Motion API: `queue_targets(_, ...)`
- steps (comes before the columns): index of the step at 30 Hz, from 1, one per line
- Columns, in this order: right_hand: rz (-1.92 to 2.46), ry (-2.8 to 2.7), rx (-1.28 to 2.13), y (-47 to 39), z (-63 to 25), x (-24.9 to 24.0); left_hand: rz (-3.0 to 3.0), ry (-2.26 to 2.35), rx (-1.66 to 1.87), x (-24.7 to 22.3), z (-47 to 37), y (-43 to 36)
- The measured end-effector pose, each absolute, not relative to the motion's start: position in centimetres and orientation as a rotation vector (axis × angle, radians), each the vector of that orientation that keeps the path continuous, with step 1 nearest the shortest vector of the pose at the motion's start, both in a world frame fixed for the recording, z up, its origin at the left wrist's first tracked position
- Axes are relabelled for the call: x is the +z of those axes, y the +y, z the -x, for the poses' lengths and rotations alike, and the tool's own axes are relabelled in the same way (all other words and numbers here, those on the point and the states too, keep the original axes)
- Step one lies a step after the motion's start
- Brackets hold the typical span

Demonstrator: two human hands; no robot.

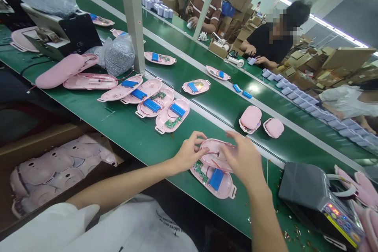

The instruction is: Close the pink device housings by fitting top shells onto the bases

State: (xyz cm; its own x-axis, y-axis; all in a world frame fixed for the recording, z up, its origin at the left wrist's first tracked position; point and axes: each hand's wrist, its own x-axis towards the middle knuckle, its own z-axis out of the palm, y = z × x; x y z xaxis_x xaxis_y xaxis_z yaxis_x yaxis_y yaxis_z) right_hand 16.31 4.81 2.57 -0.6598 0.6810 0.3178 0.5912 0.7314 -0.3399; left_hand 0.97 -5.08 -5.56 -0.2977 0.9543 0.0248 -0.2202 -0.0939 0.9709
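My left hand [190, 151] and my right hand [243, 157] grip opposite ends of a pink plastic cover [211, 150], its hollow inner side facing me and a thin wire inside. Just below it, partly overlapped by the cover, a pink shell half [227, 189] lies on the green bench. That shell carries a blue battery pack [216, 179], a green circuit board [201, 170] and red wires. Left of my hands, several similar pink shells [173, 116] with batteries and boards lie in an overlapping row.
A dark machine with a lit display [313, 193] stands at the right, with small screws scattered nearby. Two closed pink units [250, 119] and more open shells sit on the conveyor [218, 106]. A metal post [134, 19] rises at the left. A box of pink shells [59, 165] is below the bench. Co-workers sit opposite.
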Motion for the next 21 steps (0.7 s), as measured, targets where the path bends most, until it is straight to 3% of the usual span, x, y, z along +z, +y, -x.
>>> queue_targets(3, 0.964, -2.870, 0.655, 6.1, -14.5, 3.2, -0.971, 1.222, 1.539, -5.6, -1.0, -5.1)
queue_targets(5, 1.029, -2.884, 0.726, 6.3, -13.8, 2.6, -1.003, 1.243, 1.519, -5.7, -1.0, -5.1)
queue_targets(9, 1.098, -2.790, 0.708, 6.2, -13.9, 1.4, -1.017, 1.288, 1.509, -5.7, -0.8, -5.1)
queue_targets(17, 0.727, -2.551, 0.435, 6.6, -15.7, 0.5, -1.180, 1.190, 1.251, -4.2, 0.9, -4.3)
queue_targets(21, 0.747, -2.544, 0.544, 6.8, -15.1, 0.3, -1.308, 1.326, 1.233, -4.0, 1.1, -3.5)
